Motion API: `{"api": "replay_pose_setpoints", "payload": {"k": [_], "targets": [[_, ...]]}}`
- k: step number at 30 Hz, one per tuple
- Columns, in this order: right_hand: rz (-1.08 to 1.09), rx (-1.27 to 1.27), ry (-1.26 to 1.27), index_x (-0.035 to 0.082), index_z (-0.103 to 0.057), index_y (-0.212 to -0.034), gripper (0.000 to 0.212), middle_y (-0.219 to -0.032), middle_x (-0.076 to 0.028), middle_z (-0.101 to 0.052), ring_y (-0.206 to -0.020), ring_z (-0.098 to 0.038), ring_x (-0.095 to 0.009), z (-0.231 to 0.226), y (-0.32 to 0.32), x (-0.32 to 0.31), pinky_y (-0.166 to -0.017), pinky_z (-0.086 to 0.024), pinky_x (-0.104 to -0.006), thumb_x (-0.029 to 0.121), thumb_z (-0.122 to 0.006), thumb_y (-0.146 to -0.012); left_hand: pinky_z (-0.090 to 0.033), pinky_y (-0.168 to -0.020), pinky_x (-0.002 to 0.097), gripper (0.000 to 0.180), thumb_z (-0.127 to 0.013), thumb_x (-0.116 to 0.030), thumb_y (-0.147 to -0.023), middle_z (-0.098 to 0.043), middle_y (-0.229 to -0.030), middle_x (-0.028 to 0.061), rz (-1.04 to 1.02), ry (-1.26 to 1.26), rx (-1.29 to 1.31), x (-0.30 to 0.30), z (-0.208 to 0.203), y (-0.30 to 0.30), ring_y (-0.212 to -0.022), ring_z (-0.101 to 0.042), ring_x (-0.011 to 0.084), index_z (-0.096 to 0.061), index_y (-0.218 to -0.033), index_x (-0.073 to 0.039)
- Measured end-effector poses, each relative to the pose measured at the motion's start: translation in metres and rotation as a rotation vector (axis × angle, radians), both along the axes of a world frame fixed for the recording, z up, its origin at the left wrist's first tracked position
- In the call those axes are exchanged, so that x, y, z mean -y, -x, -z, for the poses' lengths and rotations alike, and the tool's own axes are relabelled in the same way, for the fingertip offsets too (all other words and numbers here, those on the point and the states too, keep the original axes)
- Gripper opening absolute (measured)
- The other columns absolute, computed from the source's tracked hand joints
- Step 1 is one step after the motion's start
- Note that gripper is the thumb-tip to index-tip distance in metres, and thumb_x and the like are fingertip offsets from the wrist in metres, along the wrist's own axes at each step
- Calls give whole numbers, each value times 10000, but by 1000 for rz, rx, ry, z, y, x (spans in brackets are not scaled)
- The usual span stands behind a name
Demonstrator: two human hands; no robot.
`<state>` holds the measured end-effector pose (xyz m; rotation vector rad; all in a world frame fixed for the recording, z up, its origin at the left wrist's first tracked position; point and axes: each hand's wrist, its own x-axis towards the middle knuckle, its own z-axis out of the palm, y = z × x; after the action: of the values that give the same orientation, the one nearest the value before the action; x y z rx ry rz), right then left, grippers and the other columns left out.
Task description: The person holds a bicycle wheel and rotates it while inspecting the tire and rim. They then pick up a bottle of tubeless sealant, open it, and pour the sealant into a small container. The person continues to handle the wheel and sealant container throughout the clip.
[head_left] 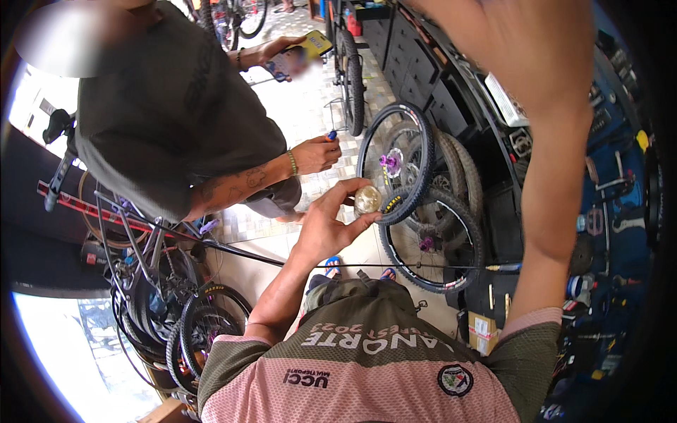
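Observation:
My left hand grips a small round container between thumb and fingers, in front of my chest. The container looks clear, with something pale yellowish inside; I cannot tell what. Behind it stand bicycle wheels, one with a purple hub and a knobby black tire. My right hand is raised high and close to the camera at the upper right. Its fingers run out of the picture, so what they do is hidden.
A person stands at the left, holding a phone and a small blue object. Bicycles lean at the lower left. A black drawer cabinet, a tool wall and a cardboard box line the right.

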<state>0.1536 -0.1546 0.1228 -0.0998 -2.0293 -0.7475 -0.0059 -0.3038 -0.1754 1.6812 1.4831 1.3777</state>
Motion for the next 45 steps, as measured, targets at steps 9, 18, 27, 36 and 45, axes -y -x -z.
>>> {"api": "replay_pose_setpoints", "payload": {"k": [9,18,27,36,45], "targets": [[439,-235,609,116,-762,-898,204,-958,-31,-724,-1116,-666,-321,209,-169,26,-977,-478,-444,248,-909,-846,-587,-930,320,547,-941,-101,-859,-784,-1127,87,136,20,-12,-40,1,-37,-1017,-749,144,-676,-1330,-12],[856,-532,787,90,-771,-989,193,-1023,-79,-734,-1099,-662,-346,299,-296,81,-986,-490,-451,211,-874,-880,-568,-945,306,543,-915,-22,-855,-758,-1099,65,311,76,83,-65,6,-96,-1024,-726,142,-661,-1335,6],[1306,-1359,354,15,-659,-1311,474,-1164,-133,-660,-1065,-636,-276,383,-534,182,-939,-520,-412,271,-841,-956,-584,-878,314,514,-883,-21,-858,-769,-1049,70,385,151,72,-90,19,-152,-943,-739,142,-675,-1328,-12],[1581,-1599,363,-42,-517,-1471,976,-1266,-199,-599,-1096,-629,-307,456,-740,236,-982,-541,-426,497,-969,-795,-592,-899,324,530,-911,-54,-856,-776,-1076,92,462,181,-17,-109,17,-217,-970,-756,167,-665,-1323,-7],[1887,-1488,413,-81,-552,-1436,1125,-1304,-266,-704,-1180,-710,-421,484,-813,203,-1023,-567,-486,681,-950,-709,-617,-861,349,535,-941,-178,-853,-791,-1111,117,386,149,-104,-107,24,-237,-960,-774,217,-687,-1305,-44]]}}
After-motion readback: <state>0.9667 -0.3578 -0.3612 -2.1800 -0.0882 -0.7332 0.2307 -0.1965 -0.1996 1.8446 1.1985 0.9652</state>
